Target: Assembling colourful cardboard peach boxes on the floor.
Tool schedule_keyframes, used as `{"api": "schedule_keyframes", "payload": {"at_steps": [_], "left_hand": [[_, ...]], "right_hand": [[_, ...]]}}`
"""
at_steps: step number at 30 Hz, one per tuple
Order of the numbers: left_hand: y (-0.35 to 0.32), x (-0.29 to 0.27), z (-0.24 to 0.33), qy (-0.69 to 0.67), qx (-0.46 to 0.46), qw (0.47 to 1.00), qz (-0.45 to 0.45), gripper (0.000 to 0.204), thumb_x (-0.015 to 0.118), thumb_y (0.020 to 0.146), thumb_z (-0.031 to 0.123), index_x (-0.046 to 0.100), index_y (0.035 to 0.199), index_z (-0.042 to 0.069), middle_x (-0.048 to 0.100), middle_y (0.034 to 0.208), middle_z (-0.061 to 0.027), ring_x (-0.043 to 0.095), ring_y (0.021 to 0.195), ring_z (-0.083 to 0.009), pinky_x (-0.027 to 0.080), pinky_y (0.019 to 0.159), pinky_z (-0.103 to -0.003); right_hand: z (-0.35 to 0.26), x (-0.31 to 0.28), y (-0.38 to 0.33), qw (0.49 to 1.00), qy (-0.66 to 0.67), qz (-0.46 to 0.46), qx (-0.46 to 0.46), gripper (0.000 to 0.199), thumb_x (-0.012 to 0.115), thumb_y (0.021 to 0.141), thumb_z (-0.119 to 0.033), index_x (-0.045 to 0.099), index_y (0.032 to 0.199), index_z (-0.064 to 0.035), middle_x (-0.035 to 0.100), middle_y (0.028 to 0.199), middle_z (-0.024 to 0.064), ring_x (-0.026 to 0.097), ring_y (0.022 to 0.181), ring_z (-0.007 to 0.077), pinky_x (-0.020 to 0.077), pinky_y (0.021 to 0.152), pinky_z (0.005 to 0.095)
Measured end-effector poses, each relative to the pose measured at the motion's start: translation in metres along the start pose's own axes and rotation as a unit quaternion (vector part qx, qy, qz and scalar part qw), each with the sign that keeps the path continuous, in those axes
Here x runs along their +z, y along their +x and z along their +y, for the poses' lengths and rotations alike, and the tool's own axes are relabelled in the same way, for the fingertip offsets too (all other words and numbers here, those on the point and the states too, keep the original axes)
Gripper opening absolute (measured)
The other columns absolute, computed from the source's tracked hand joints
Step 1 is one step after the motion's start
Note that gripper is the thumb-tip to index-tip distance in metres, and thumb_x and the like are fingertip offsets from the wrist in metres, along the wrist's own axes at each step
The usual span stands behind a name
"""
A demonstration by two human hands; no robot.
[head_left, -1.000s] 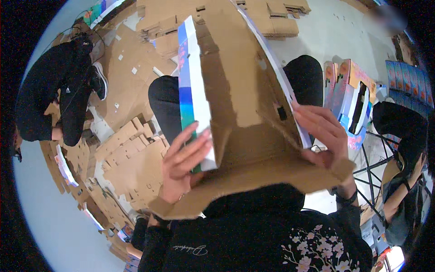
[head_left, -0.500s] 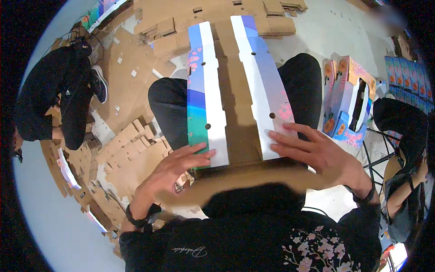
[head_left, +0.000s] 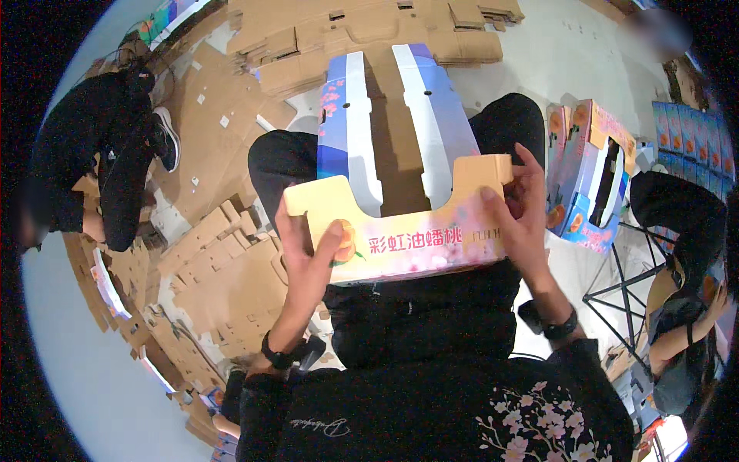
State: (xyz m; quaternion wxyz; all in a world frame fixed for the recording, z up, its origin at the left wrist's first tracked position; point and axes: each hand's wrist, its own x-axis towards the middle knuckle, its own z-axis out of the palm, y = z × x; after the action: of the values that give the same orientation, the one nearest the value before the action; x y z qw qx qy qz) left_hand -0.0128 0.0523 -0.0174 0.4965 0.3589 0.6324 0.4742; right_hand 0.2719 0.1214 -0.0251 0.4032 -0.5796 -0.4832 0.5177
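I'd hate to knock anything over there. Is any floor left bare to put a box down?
Some. Pale bare floor shows between the far cardboard stack and the finished printed box on the person's right. The left side is crowded with flat cardboard sheets. Both hands, left hand and right hand, grip the half-folded box.

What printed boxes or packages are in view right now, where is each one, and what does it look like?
Half-folded printed cardboard box: held over the lap by left hand and right hand; pink front, blue-white flaps.
Assembled printed carton: right, on the floor; pink, blue, orange.
Row of blue printed boxes: far right.
Plain brown flat cardboard blanks: piled left.
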Motion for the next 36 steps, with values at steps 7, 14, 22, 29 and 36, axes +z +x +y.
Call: {"api": "schedule_keyframes", "payload": {"at_steps": [7, 14, 22, 29, 36], "left_hand": [[0.018, -0.002, -0.011, -0.057, -0.082, 0.995, 0.014, 0.048, 0.05, 0.101, 0.017, 0.036, 0.144, -0.001, 0.044, 0.14, -0.0125, 0.047, 0.124, -0.0167, 0.038, 0.104, -0.031], [0.031, -0.005, -0.024, -0.157, -0.13, 0.979, 0.002, 0.043, 0.042, 0.103, 0.026, 0.044, 0.138, 0.001, 0.058, 0.124, -0.0113, 0.059, 0.111, -0.0188, 0.046, 0.098, -0.032], [0.032, 0.002, -0.019, -0.14, -0.105, 0.984, 0.021, 0.04, 0.042, 0.1, 0.019, 0.046, 0.137, 0.005, 0.057, 0.123, -0.0119, 0.057, 0.113, -0.0207, 0.045, 0.1, -0.033], [0.037, -0.01, -0.035, -0.141, -0.151, 0.978, -0.033, 0.046, 0.041, 0.1, 0.012, 0.038, 0.145, 0.005, 0.054, 0.131, -0.014, 0.058, 0.115, -0.0219, 0.046, 0.099, -0.034], [0.029, -0.002, -0.027, -0.213, -0.144, 0.966, -0.019, 0.052, 0.045, 0.1, 0.009, 0.033, 0.15, 0.007, 0.048, 0.14, -0.015, 0.055, 0.119, -0.0206, 0.045, 0.1, -0.033]], "right_hand": [[0.017, -0.008, 0.01, 0.988, -0.148, -0.034, -0.035, 0.035, 0.064, 0.094, -0.018, 0.058, 0.126, -0.0036, 0.055, 0.116, 0.0082, 0.057, 0.101, 0.0154, 0.0486, 0.086, 0.0284], [0.016, -0.007, 0.018, 0.993, -0.031, -0.053, 0.102, 0.027, 0.062, 0.096, -0.017, 0.061, 0.118, -0.0021, 0.058, 0.11, 0.0076, 0.059, 0.099, 0.015, 0.0484, 0.085, 0.0281], [0.03, 0.002, 0.025, 0.993, -0.001, -0.077, 0.085, 0.036, 0.055, 0.1, -0.022, 0.053, 0.132, -0.0053, 0.058, 0.12, 0.0095, 0.058, 0.104, 0.0162, 0.0482, 0.089, 0.0288], [0.039, -0.001, 0.03, 0.977, 0.063, -0.148, 0.14, 0.05, 0.051, 0.102, -0.025, 0.036, 0.147, -0.0085, 0.053, 0.133, 0.0138, 0.054, 0.115, 0.0194, 0.0456, 0.097, 0.0316], [0.028, 0.007, 0.024, 0.946, 0.128, -0.115, 0.276, 0.062, 0.058, 0.097, -0.022, 0.032, 0.151, -0.0078, 0.052, 0.138, 0.0107, 0.054, 0.116, 0.0174, 0.0451, 0.098, 0.0299]]}}
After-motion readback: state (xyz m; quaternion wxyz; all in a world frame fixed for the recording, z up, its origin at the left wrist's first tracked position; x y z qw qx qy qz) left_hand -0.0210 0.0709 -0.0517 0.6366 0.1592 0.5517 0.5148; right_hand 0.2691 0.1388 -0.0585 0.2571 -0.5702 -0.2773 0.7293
